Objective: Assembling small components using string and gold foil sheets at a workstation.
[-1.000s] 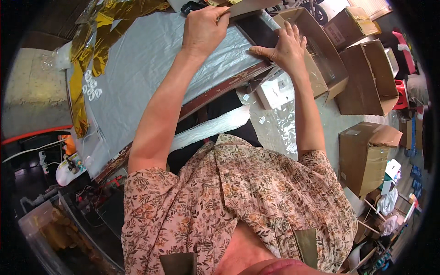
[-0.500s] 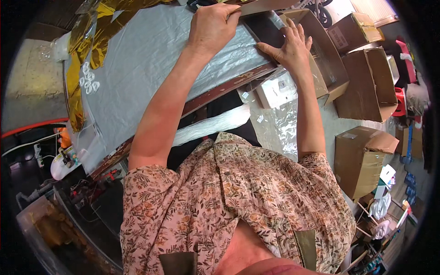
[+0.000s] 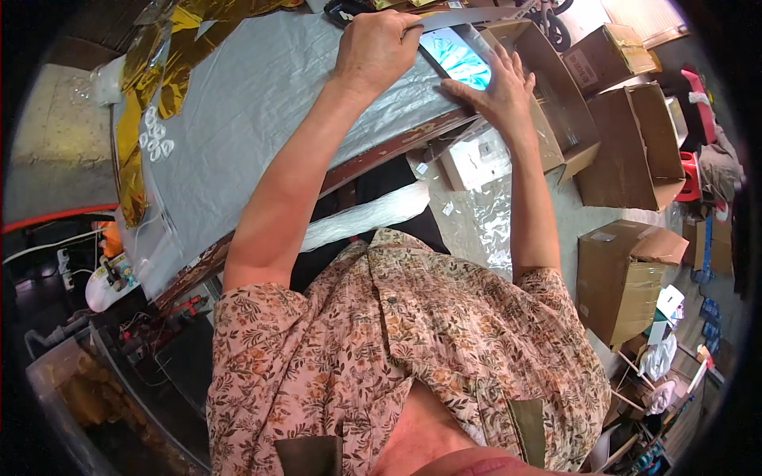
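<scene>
A tablet with a dark frame and a lit blue-white screen lies at the right end of the grey-covered table. My left hand is closed on the edge of a thin pale flat sheet, pinched between thumb and fingers. The sheet stands nearly edge-on above the tablet's far side; whether it is joined to the tablet I cannot tell. My right hand is spread open at the tablet's right side. Its thumb reaches the near edge and its fingers point away from me.
Gold foil and several white rings lie at the table's left. An open cardboard box adjoins the right end, with more boxes beyond. Below the edge are a white box and a white wrapped roll.
The tablet's dark screen has lit up. The pale sheet has tilted closer to edge-on, and my left hand has shifted slightly right. My right hand stays spread at the tablet's side.
</scene>
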{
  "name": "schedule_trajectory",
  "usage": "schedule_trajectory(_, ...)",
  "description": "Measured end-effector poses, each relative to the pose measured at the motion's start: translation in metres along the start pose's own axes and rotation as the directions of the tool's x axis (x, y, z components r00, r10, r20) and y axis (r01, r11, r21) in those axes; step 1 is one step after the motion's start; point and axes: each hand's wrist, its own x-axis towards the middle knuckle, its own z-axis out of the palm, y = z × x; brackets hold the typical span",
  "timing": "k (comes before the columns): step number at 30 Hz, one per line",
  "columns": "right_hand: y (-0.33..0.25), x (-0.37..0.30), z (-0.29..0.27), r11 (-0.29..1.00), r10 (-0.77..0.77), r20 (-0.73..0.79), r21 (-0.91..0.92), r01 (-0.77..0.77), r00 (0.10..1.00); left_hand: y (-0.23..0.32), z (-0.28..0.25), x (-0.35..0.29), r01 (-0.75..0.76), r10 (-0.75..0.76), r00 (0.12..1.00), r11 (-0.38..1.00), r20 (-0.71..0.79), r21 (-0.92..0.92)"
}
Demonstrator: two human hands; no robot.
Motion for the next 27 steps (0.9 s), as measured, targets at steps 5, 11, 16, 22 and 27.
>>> schedule_trajectory(5,-0.002,-0.022,-0.033,0.992,0.009,-0.097,0.126,0.004,0.995,-0.009,0.009,-0.007,0.028,-0.03,0.998,0.999,0.055,0.037)
schedule_trajectory(11,-0.02,-0.05,-0.062,0.874,0.064,-0.097,0.485,-0.009,0.993,-0.036,0.011,-0.021,0.071,-0.075,0.991,0.997,0.113,0.032)
schedule_trajectory(16,-0.039,-0.055,-0.053,0.695,0.026,-0.149,0.713,0.09,0.988,-0.049,-0.016,-0.062,-0.165,0.208,0.964,0.955,0.163,-0.247)
schedule_trajectory(22,-0.062,-0.093,-0.084,0.364,-0.179,-0.162,0.905,0.218,0.97,0.003,-0.13,-0.105,0.324,-0.021,0.946,0.003,0.324,-0.946)
schedule_trajectory(27,0.011,-0.064,-0.094,-0.016,-0.472,-0.081,0.996,0.084,0.878,0.05,-0.175,-0.131,0.313,-0.118,0.948,0.154,0.297,-0.937)
